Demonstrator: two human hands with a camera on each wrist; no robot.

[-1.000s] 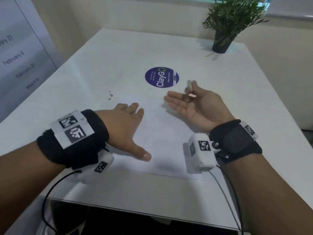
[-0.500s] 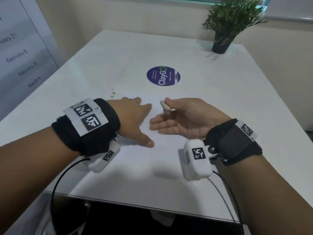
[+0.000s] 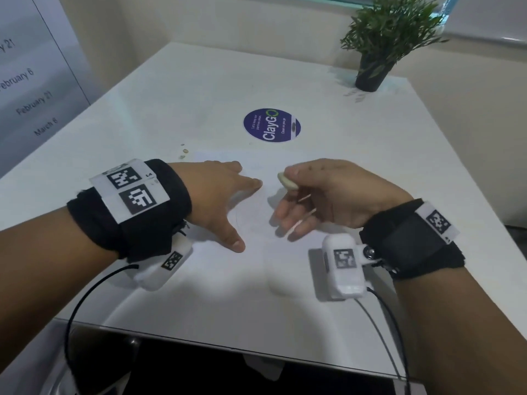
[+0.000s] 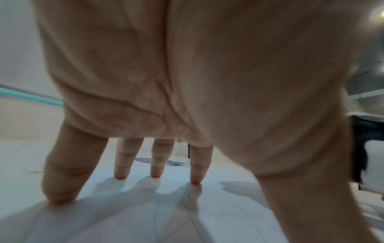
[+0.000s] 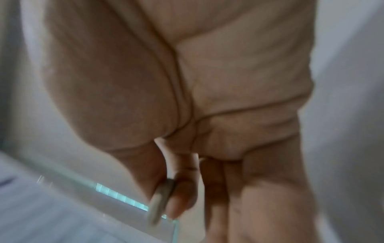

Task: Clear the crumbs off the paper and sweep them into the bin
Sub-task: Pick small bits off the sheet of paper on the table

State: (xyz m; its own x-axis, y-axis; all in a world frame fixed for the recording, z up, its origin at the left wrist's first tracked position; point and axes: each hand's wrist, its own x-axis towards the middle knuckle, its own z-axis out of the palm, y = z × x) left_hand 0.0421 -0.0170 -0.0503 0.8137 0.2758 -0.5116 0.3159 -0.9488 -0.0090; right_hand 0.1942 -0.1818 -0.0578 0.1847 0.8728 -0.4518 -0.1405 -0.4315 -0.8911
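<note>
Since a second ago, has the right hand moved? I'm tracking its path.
Yes. The right hand, pinching a white piece, drew back from the sticker toward the left hand.

The palm of the right hand (image 5: 166, 82) fills most of the frame, blurred. At lower centre the thumb and 1 finger pinch a small pale flat piece (image 5: 159, 203) edge-on. A white surface (image 5: 41, 213) runs across the lower left, with a teal strip (image 5: 122, 199) beyond it.
</note>
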